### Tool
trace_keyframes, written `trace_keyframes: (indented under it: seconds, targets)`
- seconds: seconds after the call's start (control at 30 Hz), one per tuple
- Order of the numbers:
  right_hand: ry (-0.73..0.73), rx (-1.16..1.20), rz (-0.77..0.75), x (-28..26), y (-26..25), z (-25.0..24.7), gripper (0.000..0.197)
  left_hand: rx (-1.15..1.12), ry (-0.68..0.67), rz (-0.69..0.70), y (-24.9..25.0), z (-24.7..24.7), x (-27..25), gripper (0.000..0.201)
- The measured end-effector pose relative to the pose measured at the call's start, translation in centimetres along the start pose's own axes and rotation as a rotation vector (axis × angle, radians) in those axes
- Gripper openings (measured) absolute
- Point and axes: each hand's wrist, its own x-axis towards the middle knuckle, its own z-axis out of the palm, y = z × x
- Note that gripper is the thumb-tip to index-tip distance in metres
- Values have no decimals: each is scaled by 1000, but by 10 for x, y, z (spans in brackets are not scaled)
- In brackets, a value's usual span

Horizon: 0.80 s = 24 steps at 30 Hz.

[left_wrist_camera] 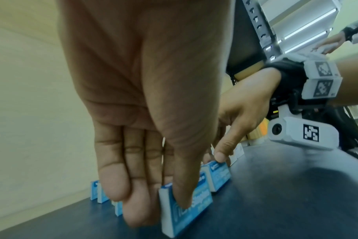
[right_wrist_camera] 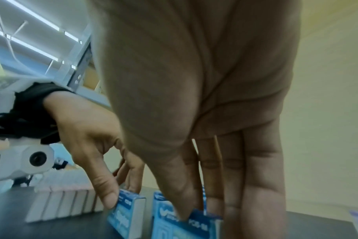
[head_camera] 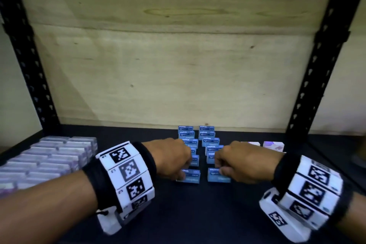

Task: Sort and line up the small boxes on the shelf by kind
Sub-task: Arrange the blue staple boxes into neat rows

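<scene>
Pinching one small blue cardboard box each, the left hand and right hand stand level, holding the left front box and right front box nearest the shelf's front edge.

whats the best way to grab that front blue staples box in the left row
Pinch the front blue staples box across its thin depth, thumb on the broad printed front face, fingers behind, coming down from above. It stands upright on a narrow edge with its top edge free, and the next box in the row stands behind it. The left hand grips it much like this.
</scene>
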Motion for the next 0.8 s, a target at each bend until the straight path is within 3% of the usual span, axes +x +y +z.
trace_keyframes:
  seconds: [0.2,0.37,0.63,0.8]
  targets:
    - [179,74,-91,-43,-8,19,11,-72,171,13,7,29,-29,19]
    - [316,214,-65,-65,-13,41,17,-203,293,27,17,62,-48,17]
    - [436,489,-52,-71,-18,88,22,-549,583,29,26,104,-55,8]
    - [514,676,-52,-66,-18,98,21,-736,689,2,31,121,-52,14]
